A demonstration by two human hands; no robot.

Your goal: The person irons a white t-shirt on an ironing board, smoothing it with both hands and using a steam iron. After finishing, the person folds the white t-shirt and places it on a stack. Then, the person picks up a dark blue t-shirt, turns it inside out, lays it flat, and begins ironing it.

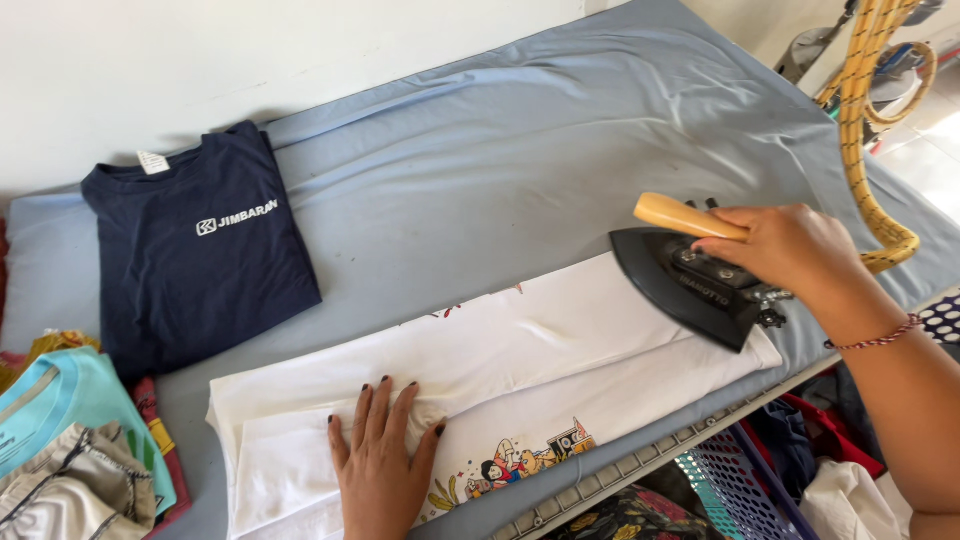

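A white garment with a colourful cartoon print lies folded lengthwise on a table covered with a blue-grey cloth. My left hand presses flat on the garment's left part, fingers spread. My right hand grips the wooden handle of a black iron, whose soleplate rests on the garment's right end. A yellow braided cord runs from the iron up to the top right.
A folded navy t-shirt with a white logo lies at the left of the table. A pile of clothes, one teal, sits at the lower left. Baskets with clothes stand below the table's front edge at right.
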